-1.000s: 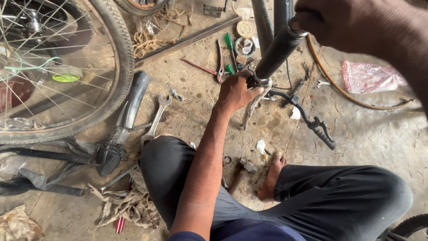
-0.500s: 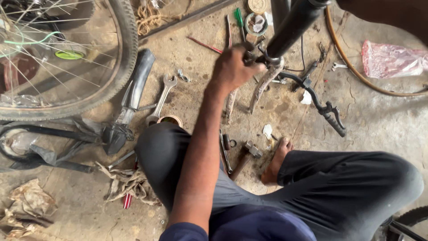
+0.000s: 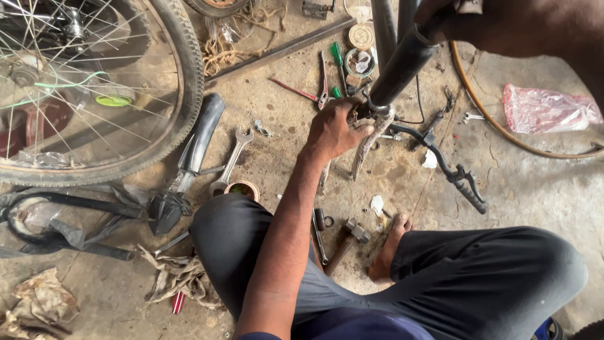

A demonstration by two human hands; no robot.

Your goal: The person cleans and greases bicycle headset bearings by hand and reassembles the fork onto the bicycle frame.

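I sit cross-legged on a dirty concrete floor. My left hand [image 3: 333,129] reaches forward and grips the lower end of a black bicycle tube [image 3: 402,66], where a worn metal part [image 3: 371,141] hangs down. My right hand [image 3: 497,25] is at the top right, close to the camera, closed around the upper end of that same tube. A black handlebar with a grip [image 3: 456,173] lies on the floor just right of my left hand.
A spoked bicycle wheel [image 3: 94,94] fills the upper left. A spanner [image 3: 233,157], pliers [image 3: 323,82], a green screwdriver [image 3: 340,63], a hammer [image 3: 346,242], round tins [image 3: 361,36], a black mudguard [image 3: 198,141], rags [image 3: 182,277] and a pink plastic bag [image 3: 547,110] lie around.
The view has shifted a little. My left hand stays at the lower end of the tube, its fingers wrapped more fully around it. My right hand keeps its hold above.
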